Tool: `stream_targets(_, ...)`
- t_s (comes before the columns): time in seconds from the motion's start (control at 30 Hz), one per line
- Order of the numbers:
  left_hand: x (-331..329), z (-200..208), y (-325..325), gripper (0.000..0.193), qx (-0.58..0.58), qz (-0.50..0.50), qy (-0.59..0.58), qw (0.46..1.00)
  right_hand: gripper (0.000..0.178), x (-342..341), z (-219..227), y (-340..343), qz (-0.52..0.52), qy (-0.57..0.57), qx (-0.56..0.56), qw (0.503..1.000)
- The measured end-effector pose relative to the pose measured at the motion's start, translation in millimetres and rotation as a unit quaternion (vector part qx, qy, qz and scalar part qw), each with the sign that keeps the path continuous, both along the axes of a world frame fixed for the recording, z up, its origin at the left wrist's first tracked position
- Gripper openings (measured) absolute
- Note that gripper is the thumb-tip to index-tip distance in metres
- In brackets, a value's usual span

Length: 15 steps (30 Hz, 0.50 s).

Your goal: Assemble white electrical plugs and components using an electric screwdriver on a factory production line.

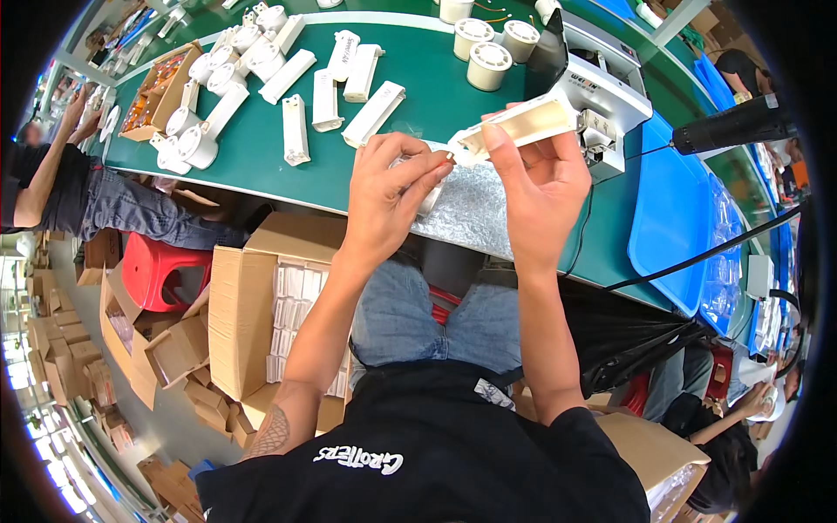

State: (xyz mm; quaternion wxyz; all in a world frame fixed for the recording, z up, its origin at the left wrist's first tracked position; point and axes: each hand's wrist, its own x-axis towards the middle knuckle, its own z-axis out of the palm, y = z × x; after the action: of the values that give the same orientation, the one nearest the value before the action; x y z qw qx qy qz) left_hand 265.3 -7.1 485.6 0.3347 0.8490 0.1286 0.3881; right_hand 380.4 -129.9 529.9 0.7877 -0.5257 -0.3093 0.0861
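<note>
My right hand [545, 200] grips a long white plastic housing [534, 120], its hollow side turned up, tilted above the table edge. My left hand [390, 193] is closed in a pinch at the housing's left end. What sits between those fingertips is too small to make out. Partly hidden behind my left hand, another white piece [431, 199] rests on a silvery mat [466, 205]. Several similar white housings [373, 113] lie on the green table [261, 166] beyond my hands.
White round-headed fixtures [199, 148] crowd the left, beside a cardboard box of orange parts [159, 91]. Round white parts [488, 65] stand near a white machine [602, 87]. A black cylindrical tool [728, 126] juts in over a blue tray [667, 218]. A co-worker's arm [52, 166] shows left.
</note>
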Motion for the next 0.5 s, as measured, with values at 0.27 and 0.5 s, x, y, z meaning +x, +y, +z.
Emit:
stream_targets(0.27, -14.6, 0.0, 11.4, 0.043, -0.047, -0.048, 0.012, 0.998, 0.035, -1.8, -7.9, 4.8, 0.034, -0.007, -0.117, 0.992)
stream_targets(0.5, -26.9, -2.0, -0.1, 0.077, -0.149, -0.058, 0.087, 0.983, 0.039, -4.5, -9.9, 6.6, 0.075, -0.056, -0.173, 0.981)
